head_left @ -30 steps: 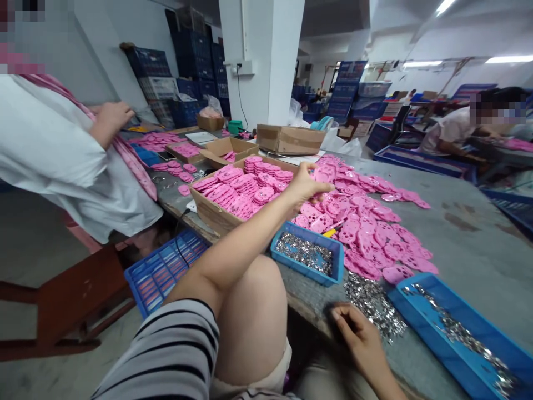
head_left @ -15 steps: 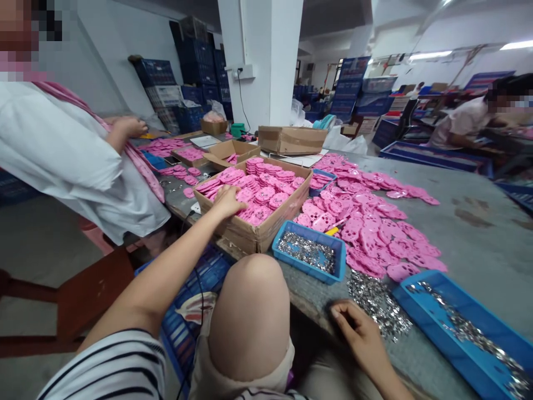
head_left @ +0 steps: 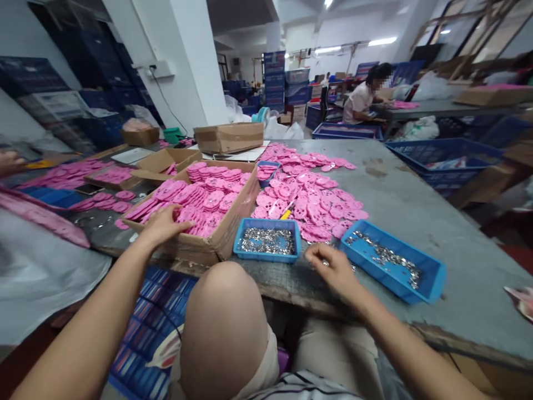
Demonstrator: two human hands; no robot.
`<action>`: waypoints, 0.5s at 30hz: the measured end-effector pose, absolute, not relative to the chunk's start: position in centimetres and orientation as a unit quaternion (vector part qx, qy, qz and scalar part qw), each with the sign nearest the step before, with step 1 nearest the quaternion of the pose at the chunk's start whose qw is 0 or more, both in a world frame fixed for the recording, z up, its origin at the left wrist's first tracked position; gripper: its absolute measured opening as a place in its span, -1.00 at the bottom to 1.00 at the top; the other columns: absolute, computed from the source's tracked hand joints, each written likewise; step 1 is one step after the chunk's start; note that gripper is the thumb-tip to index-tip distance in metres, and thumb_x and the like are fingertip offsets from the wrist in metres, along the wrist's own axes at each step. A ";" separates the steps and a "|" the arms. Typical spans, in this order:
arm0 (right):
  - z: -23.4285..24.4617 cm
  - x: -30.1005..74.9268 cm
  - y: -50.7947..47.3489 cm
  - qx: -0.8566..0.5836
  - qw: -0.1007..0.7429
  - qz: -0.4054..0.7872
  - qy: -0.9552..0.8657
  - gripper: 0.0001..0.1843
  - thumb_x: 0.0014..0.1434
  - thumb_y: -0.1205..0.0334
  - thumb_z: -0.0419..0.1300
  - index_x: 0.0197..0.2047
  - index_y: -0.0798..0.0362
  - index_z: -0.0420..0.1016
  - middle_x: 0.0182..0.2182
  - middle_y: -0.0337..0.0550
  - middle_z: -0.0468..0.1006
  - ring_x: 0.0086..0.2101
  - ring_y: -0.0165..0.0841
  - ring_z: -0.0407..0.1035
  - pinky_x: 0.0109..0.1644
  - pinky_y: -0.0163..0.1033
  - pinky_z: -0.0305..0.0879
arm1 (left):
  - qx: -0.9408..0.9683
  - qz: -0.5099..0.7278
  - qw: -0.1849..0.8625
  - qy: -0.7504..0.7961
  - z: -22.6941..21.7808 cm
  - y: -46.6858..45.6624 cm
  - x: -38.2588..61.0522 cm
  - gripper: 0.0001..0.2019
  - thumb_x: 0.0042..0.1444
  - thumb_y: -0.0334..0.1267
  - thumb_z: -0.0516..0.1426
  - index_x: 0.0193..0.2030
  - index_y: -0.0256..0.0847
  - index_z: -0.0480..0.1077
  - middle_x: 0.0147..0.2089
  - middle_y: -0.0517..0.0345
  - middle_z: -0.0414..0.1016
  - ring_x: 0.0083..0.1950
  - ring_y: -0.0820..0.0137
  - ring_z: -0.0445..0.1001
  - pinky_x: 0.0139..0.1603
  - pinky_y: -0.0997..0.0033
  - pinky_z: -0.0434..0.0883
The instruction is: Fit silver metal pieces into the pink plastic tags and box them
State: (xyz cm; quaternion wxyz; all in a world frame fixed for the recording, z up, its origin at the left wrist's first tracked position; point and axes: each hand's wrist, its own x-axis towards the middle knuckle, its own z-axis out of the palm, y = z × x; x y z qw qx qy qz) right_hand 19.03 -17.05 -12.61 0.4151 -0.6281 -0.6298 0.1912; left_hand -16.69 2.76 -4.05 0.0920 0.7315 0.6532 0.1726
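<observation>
My left hand rests at the near left edge of a cardboard box. Its thumb is apart from the fingers, which touch the stacked pink flat pieces inside; I see nothing gripped. Over small shiny metal parts on the table, my right hand has its fingers curled together. Whatever they may pinch is too small or hidden. Left of it stands a small blue tray of metal parts, and right of it a longer blue tray with more.
A heap of loose pink pieces lies behind the trays, with a yellow-handled tool at its near edge. Another cardboard box stands farther back. A co-worker's hand shows at far left; another person sits in the background.
The view has swung to the right. My right hand has moved forward from the table edge to the loose metal parts. My left hand stays at the box of pink pieces.
</observation>
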 end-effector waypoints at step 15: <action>-8.9 23.1 -6.2 -0.881 0.172 0.106 -0.427 -0.75 0.13 0.46 0.14 -0.13 0.30 0.55 -0.08 0.44 0.56 0.00 0.07 0.47 0.00 0.01 0.34 | 0.734 0.366 0.439 0.367 0.0 -3.3 -0.3 -0.55 -0.02 -0.32 0.28 0.05 -0.25 0.37 -0.07 0.00 0.49 -0.17 0.37 0.46 -0.06 0.29 0.43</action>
